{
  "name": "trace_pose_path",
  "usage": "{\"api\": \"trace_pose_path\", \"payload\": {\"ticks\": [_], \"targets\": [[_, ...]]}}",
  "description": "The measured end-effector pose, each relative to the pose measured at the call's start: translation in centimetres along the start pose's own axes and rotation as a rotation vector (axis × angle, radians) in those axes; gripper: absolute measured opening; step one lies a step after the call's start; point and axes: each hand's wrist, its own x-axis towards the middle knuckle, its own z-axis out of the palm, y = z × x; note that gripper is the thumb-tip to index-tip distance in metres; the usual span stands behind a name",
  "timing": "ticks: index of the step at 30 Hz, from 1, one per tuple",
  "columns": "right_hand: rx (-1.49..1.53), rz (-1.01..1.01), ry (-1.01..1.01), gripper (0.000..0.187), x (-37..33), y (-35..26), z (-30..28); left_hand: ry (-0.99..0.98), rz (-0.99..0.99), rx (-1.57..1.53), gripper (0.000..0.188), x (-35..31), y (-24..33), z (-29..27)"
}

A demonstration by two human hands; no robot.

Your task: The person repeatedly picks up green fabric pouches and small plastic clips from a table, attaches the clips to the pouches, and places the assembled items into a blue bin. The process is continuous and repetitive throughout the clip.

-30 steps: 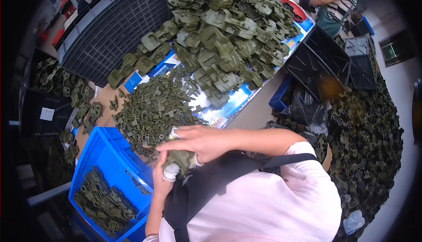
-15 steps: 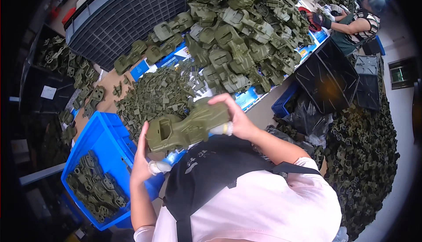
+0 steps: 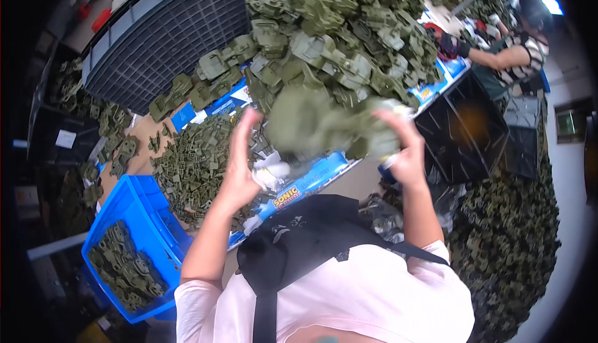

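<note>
Between my hands is a moulded olive-green plastic toy vehicle body (image 3: pixel 305 122), smeared by motion, over the front edge of the work table. My right hand (image 3: pixel 403 150) is at its right end, with the fingers around that end, though blur softens the contact. My left hand (image 3: pixel 238 165) stands open beside its left end, fingers stretched up and a gap showing. White wrappings cover some fingers of both hands. Behind the body rises a heap of similar green bodies (image 3: pixel 336 56). A pile of small green parts (image 3: pixel 193 162) lies left of it, beyond my left hand.
A blue bin (image 3: pixel 134 187) holding green parts stands at lower left. A grey lattice-sided crate (image 3: pixel 174 31) is at the back left. Black crates (image 3: pixel 464 125) stand at right, near a large floor heap of parts (image 3: pixel 511 237). A co-worker (image 3: pixel 514 56) sits at far right.
The toy vehicle body has moved up and right, away from my torso toward the heap. My left hand has come off it; both hands have moved forward and right.
</note>
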Motion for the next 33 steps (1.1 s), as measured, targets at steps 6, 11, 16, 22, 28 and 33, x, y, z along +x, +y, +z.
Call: {"api": "trace_pose_path", "payload": {"ticks": [6, 11, 16, 22, 28, 33], "targets": [[-0.541, -0.101, 0.388, 0.058, 8.1, 8.7, -3.9, 0.471, -0.278, 0.109, 0.057, -5.9, -3.6, -10.0], [-0.685, -0.363, -0.007, 0.081, 9.7, 25.5, -6.4, 0.839, -0.402, 0.447, 0.050, -16.3, -4.1, -18.8], [-0.492, -0.014, -0.331, 0.087, 14.4, 24.6, -7.0, 1.332, -0.519, 0.472, 0.046, -32.5, -5.9, -26.9], [-0.865, -0.106, -0.111, 0.081, 16.1, 23.9, -12.4, 1.022, -1.017, 0.918, 0.094, -43.4, -15.5, -36.9], [-0.440, -0.214, -0.248, 0.053, 7.2, 1.4, 6.5, 1.155, -0.879, 0.887, 0.081, -43.7, -14.8, -38.3], [-0.095, 0.029, -0.590, 0.040, 0.2, -9.6, 23.3, 1.449, -0.219, 0.228, 0.059, -35.4, -4.4, -36.8]]}}
